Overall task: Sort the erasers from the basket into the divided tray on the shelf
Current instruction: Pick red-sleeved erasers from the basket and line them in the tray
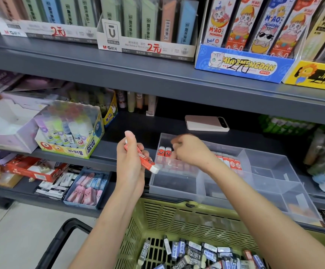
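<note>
Fingers (142,148) of the left hand (130,162) curl round a white-tipped red eraser (148,163), just left of the divided tray (173,185). The right hand (190,152) dips into its far-left compartment beside upright red erasers (165,152); it is blurred, so I cannot tell its grip. Under both forearms sits the basket (177,220) of dark-sleeved erasers (194,253).

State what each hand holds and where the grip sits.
Left hand grips a red eraser by its upper half; right hand, blurred over the tray, cannot be told.
</note>
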A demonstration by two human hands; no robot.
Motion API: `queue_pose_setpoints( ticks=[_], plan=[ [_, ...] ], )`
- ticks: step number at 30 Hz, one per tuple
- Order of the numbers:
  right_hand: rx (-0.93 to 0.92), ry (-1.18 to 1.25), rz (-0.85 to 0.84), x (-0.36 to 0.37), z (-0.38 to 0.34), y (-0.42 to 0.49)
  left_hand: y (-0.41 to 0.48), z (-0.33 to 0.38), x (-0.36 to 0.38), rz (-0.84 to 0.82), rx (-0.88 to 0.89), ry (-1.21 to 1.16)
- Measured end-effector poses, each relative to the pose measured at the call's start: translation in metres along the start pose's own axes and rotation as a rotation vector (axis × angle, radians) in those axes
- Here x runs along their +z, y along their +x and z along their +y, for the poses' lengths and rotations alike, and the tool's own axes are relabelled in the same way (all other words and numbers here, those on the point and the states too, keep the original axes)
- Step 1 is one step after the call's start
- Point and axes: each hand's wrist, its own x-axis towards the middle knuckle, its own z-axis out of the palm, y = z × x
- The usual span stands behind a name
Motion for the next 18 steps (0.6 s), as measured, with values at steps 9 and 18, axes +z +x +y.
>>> queue_pose_setpoints(
  ticks=[9, 18],
  plan=[
    [0.037, -0.028, -0.166, 0.006, 0.005, 0.017, 0.001, -0.001, 0.000, -0.021, 0.029, 0.040],
    [-0.222, -0.008, 0.175, 0.007, -0.004, -0.017, -0.002, 0.000, 0.003, -0.019, 0.043, -0.006]
  ],
)
